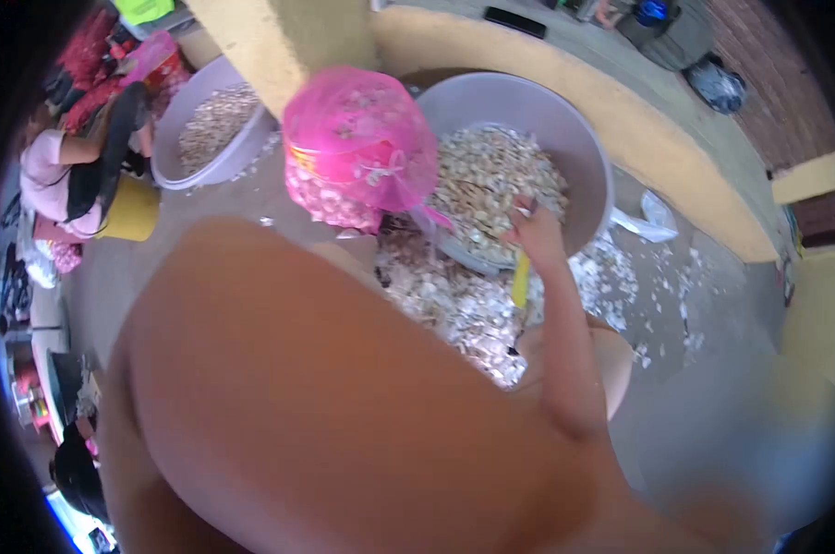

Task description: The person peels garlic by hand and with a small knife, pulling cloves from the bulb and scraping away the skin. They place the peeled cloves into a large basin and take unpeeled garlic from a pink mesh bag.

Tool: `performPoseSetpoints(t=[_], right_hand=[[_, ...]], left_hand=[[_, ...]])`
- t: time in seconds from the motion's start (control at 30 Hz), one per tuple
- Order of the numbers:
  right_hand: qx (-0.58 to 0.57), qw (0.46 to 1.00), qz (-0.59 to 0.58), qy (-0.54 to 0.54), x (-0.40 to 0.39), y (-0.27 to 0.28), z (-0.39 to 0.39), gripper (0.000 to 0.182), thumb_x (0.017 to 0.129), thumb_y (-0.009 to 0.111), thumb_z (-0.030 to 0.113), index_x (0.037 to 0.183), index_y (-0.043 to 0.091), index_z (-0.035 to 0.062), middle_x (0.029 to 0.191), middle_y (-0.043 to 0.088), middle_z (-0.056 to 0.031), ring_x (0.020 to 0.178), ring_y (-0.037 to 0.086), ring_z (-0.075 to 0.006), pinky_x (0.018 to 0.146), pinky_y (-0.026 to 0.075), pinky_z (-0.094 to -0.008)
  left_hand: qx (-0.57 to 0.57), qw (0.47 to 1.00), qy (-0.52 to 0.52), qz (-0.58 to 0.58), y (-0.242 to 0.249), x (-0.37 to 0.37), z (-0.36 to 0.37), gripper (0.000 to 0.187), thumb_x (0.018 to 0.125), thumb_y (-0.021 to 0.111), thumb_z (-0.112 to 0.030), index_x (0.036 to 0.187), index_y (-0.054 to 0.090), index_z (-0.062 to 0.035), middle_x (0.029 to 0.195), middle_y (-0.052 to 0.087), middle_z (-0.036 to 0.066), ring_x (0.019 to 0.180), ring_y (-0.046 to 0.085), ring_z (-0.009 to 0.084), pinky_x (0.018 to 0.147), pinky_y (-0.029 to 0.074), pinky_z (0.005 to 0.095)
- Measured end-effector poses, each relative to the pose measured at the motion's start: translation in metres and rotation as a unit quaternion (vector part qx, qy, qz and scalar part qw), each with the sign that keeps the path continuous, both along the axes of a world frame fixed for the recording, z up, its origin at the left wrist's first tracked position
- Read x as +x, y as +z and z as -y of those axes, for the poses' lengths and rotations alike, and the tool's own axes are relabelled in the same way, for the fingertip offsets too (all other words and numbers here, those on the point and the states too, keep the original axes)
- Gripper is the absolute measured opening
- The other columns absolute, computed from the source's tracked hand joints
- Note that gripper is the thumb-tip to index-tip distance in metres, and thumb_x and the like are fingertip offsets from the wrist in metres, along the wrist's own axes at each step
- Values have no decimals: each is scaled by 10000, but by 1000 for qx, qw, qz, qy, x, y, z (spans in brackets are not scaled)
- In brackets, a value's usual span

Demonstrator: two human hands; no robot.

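Observation:
My right hand (533, 229) is closed, with a yellow handle (521, 279) sticking out below it; what its fingertips touch is too small to tell. It is over the pale shell-like pieces (491, 180) in a large grey-lilac basin (584, 152). A pink mesh bag (357, 138) full of similar pieces stands against the basin's left side. A large, blurred bare limb (344, 388) crosses the foreground close to the camera and hides much of the floor. My left hand does not show.
More flakes (454, 305) are scattered on the floor beside the basin. A second basin (223, 166) of pieces stands at upper left, near a seated person (62, 175) and a yellow bucket (131, 210). A low curved wall (639, 157) runs behind the basin.

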State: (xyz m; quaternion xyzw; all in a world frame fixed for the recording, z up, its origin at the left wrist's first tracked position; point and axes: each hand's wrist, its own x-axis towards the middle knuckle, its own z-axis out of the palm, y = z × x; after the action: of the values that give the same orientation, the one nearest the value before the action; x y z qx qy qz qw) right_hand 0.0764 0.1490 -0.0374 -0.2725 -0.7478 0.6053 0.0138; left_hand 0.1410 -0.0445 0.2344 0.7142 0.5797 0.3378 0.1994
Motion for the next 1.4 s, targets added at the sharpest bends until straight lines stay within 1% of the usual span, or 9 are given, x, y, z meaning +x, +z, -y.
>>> performPoseSetpoints(t=[0.13, 0.27, 0.37, 0.77, 1.03, 1.13, 1.23, 1.3, 1.4], right_hand=[[70, 996, 11, 46, -3, 4, 9, 340, 795, 498, 71, 1097, 470, -81, 838, 596, -165, 541, 609, -170, 519, 481, -264], [136, 987, 46, 65, -1, 19, 9, 321, 800, 504, 108, 1074, 498, -59, 746, 609, -143, 552, 616, -166, 548, 465, -281], [54, 998, 18, 33, -2, 6, 4, 315, 809, 493, 78, 1088, 498, -68, 688, 573, -93, 522, 585, -140, 520, 483, -244], [106, 993, 6, 55, 2, 8, 2, 203, 804, 484, 117, 901, 568, -40, 646, 598, -118, 500, 595, -178, 497, 464, -294], [44, 996, 49, 57, 4, 1, -3, 284, 838, 428, 185, 918, 564, -51, 659, 604, -147, 500, 600, -183, 499, 469, -298], [68, 991, 66, 97, 5, 11, 2, 289, 853, 413, 190, 953, 563, -36, 670, 605, -146, 521, 609, -184, 495, 468, -302], [142, 969, 120, 161, 10, 15, 3, 279, 855, 410, 207, 947, 560, -10, 688, 603, -157, 527, 603, -260, 499, 466, -336], [155, 958, 162, 178, 10, 20, 7, 274, 853, 403, 200, 924, 561, -12, 701, 600, -175, 545, 598, -292, 545, 471, -371], [213, 942, 163, 201, 14, 27, 15, 264, 791, 465, 179, 850, 572, -56, 752, 593, -230, 675, 598, -349, 675, 469, -415]], left_hand=[[-12, 999, 20, -22, -2, -1, 12, 161, 668, 568, -182, 804, 542, -102, 799, 494, 44, 771, 508, 218, 716, 383, 370], [-14, 998, 33, -53, -3, -3, 22, 158, 660, 570, -183, 796, 543, -108, 795, 491, 37, 768, 509, 212, 707, 387, 364], [-20, 996, 47, -75, -3, -1, 24, 155, 654, 571, -183, 790, 543, -113, 792, 490, 32, 765, 509, 207, 700, 390, 360], [-15, 985, 103, -139, 0, 13, 30, 148, 631, 576, -185, 766, 545, -132, 781, 483, 11, 755, 510, 188, 673, 401, 342], [-72, 915, 302, -256, 2, -3, 33, 144, 616, 580, -186, 749, 547, -145, 773, 479, -3, 748, 511, 175, 655, 408, 330], [-182, 913, 151, -332, -45, -68, 32, 202, 681, 508, -144, 868, 520, -69, 861, 531, 55, 782, 529, 202, 630, 410, 312], [-289, 891, 217, -276, -121, -123, 49, 155, 762, 448, -103, 877, 506, -17, 929, 536, 121, 860, 528, 291, 729, 422, 385], [-389, 832, 303, -254, -158, -163, 49, 162, 775, 422, -78, 885, 513, -2, 913, 539, 142, 892, 522, 309, 779, 413, 409], [-286, 838, 349, -307, -216, -236, 59, 185, 762, 414, -58, 898, 521, 6, 902, 554, 169, 888, 530, 327, 765, 423, 425]])
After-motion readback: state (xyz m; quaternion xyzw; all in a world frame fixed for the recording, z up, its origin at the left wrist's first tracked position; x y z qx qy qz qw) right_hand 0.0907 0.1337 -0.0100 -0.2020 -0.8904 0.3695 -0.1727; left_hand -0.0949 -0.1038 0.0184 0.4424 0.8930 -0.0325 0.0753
